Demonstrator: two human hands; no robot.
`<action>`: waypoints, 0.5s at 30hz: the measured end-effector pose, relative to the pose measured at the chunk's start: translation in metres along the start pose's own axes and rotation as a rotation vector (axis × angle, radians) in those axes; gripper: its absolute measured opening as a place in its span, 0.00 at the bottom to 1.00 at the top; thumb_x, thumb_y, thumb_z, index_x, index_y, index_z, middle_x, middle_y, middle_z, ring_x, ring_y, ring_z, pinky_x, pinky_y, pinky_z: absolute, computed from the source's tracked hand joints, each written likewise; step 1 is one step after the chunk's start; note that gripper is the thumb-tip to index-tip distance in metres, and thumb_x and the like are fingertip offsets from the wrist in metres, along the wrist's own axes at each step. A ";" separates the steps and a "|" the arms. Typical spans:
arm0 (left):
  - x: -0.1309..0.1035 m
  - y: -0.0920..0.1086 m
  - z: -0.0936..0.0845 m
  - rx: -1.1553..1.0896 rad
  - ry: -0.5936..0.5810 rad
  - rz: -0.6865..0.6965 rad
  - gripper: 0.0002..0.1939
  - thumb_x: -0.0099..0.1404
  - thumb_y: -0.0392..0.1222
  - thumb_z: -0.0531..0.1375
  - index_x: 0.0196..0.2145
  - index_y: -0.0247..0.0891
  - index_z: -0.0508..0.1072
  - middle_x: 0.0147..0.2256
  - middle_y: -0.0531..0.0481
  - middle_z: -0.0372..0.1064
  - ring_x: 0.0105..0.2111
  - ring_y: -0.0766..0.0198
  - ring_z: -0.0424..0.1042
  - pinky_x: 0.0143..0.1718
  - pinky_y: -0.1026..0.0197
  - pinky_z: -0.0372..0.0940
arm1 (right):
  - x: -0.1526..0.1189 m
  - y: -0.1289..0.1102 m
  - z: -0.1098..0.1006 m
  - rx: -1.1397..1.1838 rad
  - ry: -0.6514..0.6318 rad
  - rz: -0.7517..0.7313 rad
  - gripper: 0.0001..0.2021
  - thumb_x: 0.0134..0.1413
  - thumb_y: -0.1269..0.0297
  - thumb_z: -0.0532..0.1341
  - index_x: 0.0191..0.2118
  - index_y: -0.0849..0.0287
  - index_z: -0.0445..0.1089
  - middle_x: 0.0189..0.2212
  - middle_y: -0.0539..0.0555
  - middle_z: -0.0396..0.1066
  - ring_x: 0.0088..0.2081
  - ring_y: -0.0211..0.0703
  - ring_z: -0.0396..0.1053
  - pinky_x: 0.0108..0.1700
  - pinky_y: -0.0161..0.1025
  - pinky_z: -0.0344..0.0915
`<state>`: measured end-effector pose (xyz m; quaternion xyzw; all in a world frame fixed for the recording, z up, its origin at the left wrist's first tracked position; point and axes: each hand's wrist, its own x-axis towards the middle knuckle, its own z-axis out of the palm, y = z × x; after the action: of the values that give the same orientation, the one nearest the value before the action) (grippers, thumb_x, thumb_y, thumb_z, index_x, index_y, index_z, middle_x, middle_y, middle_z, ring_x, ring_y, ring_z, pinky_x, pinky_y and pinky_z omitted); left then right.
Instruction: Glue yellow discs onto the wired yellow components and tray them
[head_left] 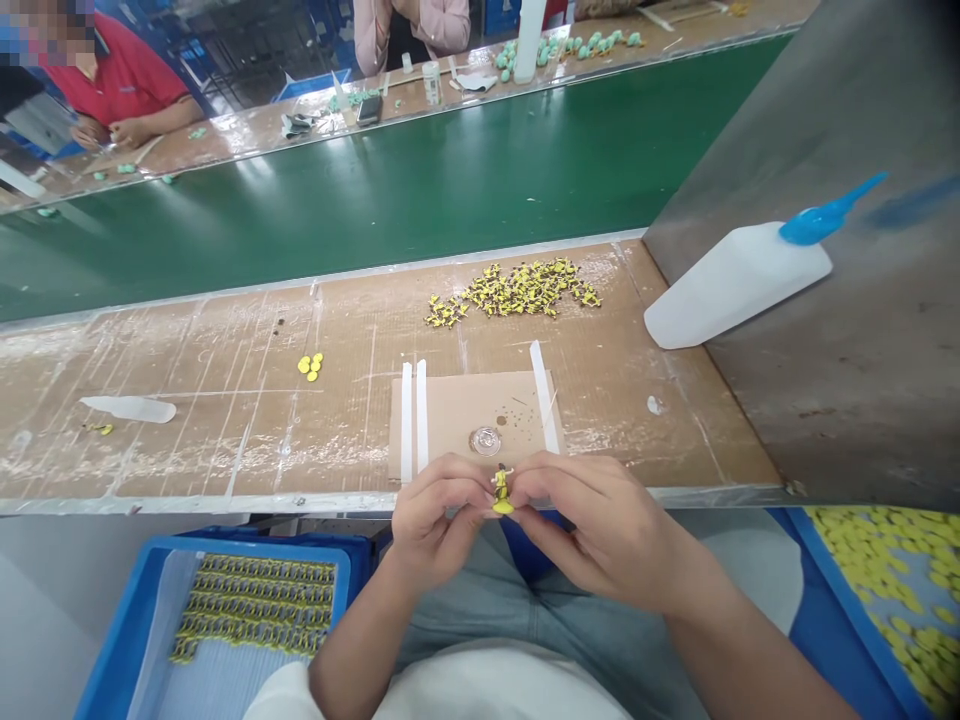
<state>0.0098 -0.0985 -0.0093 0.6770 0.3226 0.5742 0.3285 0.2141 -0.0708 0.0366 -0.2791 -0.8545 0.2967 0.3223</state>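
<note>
A small yellow and dark figurine point(502, 482) stands upright on a round yellow base point(502, 507) at the table's front edge. My left hand point(442, 510) pinches it from the left with thumb and fingertips. From the right, my right hand point(592, 515) holds the same figurine between thumb and forefinger. Just beyond the hands lies a cardboard sheet point(457, 410) with white tape strips, bearing a small round clear dish point(486, 440). Farther back is a pile of yellow and dark figurines point(525, 288). Several yellow discs point(310, 366) lie to the left.
A white bottle with a blue nozzle point(739, 285) leans by the metal panel point(840, 380). A blue tray point(142, 600) of figurine rows is lower left; a bin of yellow discs point(900, 590) lower right. Beyond the green belt point(375, 200) sit other people.
</note>
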 end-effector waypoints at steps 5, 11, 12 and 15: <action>0.001 0.001 0.002 -0.005 0.000 -0.014 0.08 0.64 0.28 0.61 0.40 0.36 0.73 0.36 0.46 0.72 0.36 0.61 0.74 0.37 0.58 0.70 | 0.000 -0.001 -0.001 -0.056 -0.005 -0.021 0.03 0.65 0.72 0.55 0.39 0.58 0.64 0.30 0.51 0.69 0.30 0.37 0.65 0.31 0.35 0.59; 0.005 0.003 0.002 0.031 0.001 0.025 0.11 0.61 0.25 0.62 0.40 0.36 0.73 0.36 0.45 0.72 0.37 0.60 0.73 0.37 0.57 0.70 | -0.001 0.000 0.000 -0.120 0.010 -0.002 0.04 0.67 0.71 0.54 0.39 0.58 0.64 0.27 0.48 0.70 0.25 0.35 0.65 0.29 0.34 0.58; 0.006 0.004 0.002 0.045 -0.002 0.037 0.12 0.60 0.24 0.62 0.41 0.35 0.73 0.36 0.45 0.73 0.37 0.60 0.74 0.38 0.57 0.70 | -0.001 0.001 0.000 -0.138 0.013 -0.006 0.04 0.67 0.71 0.54 0.39 0.58 0.64 0.26 0.47 0.69 0.24 0.35 0.65 0.28 0.34 0.57; 0.008 0.007 -0.001 0.101 -0.024 0.071 0.16 0.58 0.21 0.62 0.42 0.34 0.73 0.38 0.44 0.73 0.39 0.59 0.74 0.39 0.57 0.71 | -0.001 0.001 0.000 -0.177 0.013 -0.019 0.04 0.67 0.71 0.54 0.39 0.59 0.64 0.25 0.47 0.68 0.23 0.34 0.63 0.28 0.34 0.56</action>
<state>0.0104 -0.0955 0.0011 0.7106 0.3229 0.5602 0.2773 0.2149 -0.0706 0.0354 -0.3003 -0.8778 0.2153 0.3050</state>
